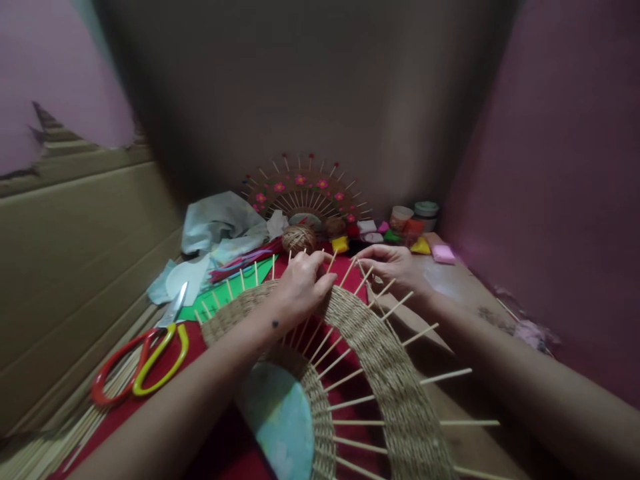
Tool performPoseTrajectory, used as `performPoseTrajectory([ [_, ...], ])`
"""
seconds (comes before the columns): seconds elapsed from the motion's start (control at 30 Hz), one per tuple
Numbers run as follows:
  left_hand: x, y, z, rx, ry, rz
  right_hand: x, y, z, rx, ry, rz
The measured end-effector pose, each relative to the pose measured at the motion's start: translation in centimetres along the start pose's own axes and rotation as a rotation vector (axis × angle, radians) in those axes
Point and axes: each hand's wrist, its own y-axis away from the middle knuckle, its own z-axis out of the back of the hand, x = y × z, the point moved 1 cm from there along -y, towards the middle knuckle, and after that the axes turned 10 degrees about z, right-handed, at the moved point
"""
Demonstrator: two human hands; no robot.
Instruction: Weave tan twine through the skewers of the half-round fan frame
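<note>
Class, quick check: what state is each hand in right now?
Left hand: partly curled over the weave; whether it grips a stick can't be told.
Right hand: closed, thumb and forefinger apparently pinching a thin cord.

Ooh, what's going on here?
A person is working on a curved woven band with thin sticks poking out. The left hand is at its far edge, among the sticks. The right hand, nearby, seems to pinch a thin strand. Scissors lie to the left; a flowered fan-shaped piece stands behind.
</note>
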Motion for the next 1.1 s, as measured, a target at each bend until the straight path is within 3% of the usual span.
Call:
performPoseTrajectory([
  [0.27,-0.2,0.2,-0.2,0.028,-0.001,0.000,0.8,0.2,-0.1,0.071,-0.033,-0.052],
  [0.47,-0.5,0.4,-0.2,0.040,-0.019,-0.020,0.5,-0.4,0.3,0.125,-0.169,-0.220],
  [0.7,-0.9,0.9,-0.6,0.074,-0.035,-0.030,-1.5,-1.8,0.9,0.410,-0.357,-0.449],
  [0.77,-0.9,1.0,-0.7,0.071,-0.028,-0.040,-1.8,-2.0,0.8,0.440,-0.405,-0.508],
  [0.97,-0.8,0.9,-0.7,0.005,0.030,-0.027,-2.6,-1.7,-0.5,0.380,-0.755,-0.663],
  [1.1,-0.7,0.9,-0.6,-0.058,0.093,-0.074,-2.9,-0.9,-1.3,0.281,-0.900,-0.615],
])
